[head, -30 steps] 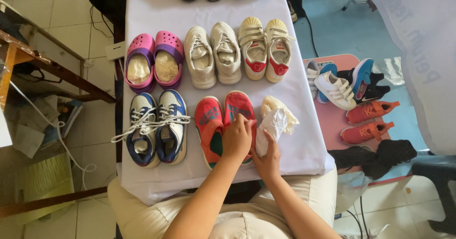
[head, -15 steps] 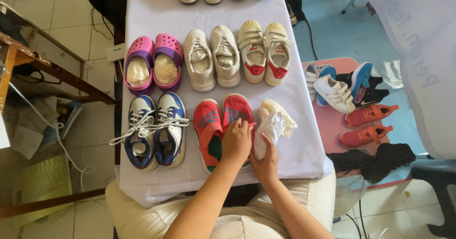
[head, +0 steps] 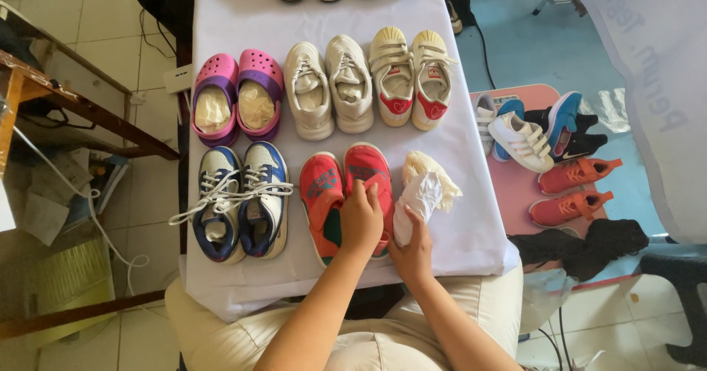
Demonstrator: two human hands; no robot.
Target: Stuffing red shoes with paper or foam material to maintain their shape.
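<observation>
Red shoes (head: 345, 194) with dark insides lie side by side at the lower middle of the frame, on a tabletop (head: 243, 17) covered by a white cloth. The left hand (head: 361, 220) rests on the right shoe of that pair, its fingers curled down over the shoe's opening. Just beside it, the right hand (head: 414, 252) grips a wad of white paper (head: 417, 200), fingers closed around its lower end; behind the wad lies a cream crumpled sheet (head: 434, 172).

To the left of the red pair stand blue and white sneakers (head: 239, 198) with loose white laces. Above them, in the upper left of the cloth, are pink and purple clogs (head: 237, 95) stuffed with paper. Next along that row come beige sneakers (head: 329, 84) and cream strap shoes with red heels (head: 411, 76).

At the right of the frame, a pink board (head: 515, 194) on the floor carries more small shoes, among them a coral pair (head: 574, 190).
</observation>
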